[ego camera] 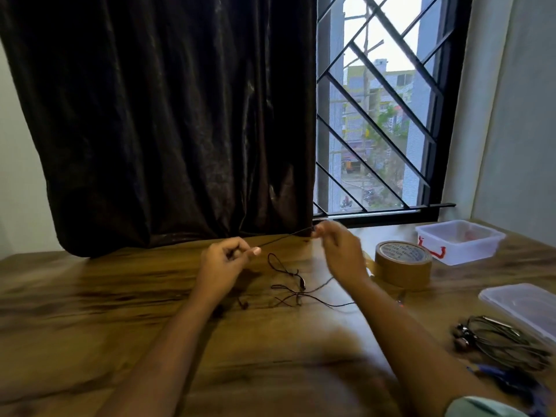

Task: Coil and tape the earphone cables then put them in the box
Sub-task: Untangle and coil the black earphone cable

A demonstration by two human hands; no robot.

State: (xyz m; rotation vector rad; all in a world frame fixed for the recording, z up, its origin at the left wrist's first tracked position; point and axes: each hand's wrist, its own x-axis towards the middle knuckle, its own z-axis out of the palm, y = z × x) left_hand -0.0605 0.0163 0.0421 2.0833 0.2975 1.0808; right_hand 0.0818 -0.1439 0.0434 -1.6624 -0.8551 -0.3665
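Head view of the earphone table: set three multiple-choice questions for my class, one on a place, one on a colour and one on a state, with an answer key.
1. Where is the brown tape roll?
A. On the table, between the right hand and the plastic box
B. Inside the box
C. On the window sill

2. What colour are the plastic box's clasps?
A. Blue
B. Red
C. Green

3. How is the black earphone cable held?
A. Coiled and taped
B. Lying untouched
C. Stretched between the left hand and the right hand

Key:
1 A: the roll stands on the wood, right of the right hand and left of the box.
2 B: red clasps show on the box's near wall.
3 C: each hand pinches one end of a taut stretch, and the rest lies loose on the table.
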